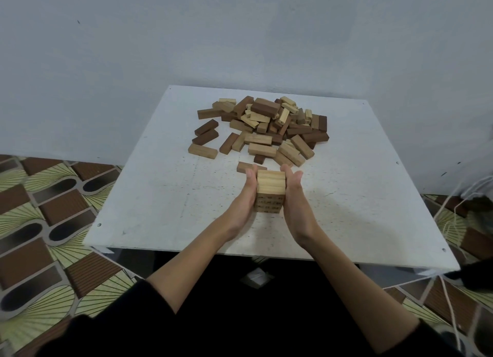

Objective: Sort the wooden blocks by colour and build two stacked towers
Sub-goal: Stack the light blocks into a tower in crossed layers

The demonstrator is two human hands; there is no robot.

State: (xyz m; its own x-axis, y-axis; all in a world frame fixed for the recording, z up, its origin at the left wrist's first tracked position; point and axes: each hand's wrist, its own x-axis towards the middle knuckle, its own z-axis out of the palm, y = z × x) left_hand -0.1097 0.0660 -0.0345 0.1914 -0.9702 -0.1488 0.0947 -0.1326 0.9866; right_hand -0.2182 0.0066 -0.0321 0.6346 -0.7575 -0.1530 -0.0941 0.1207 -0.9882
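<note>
Blocks first: light tower (270, 191) sits mid-frame on white table (170, 196), left hand (246, 193) & right hand (293, 193) flat against its sides, fingers straight, squaring it up, not gripping. Best w/ even pressure both sides, gentle, so layers align w/o tipping. Lone dark block (244, 167) just behind left fingertips; mixed pile (264, 128) further up-frame, mostly unsorted.

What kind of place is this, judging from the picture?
Probably a room in a home, not a workshop: a white table stands against a plain pale wall, on a patterned brown and green floor, with loose white cords nearby.
</note>
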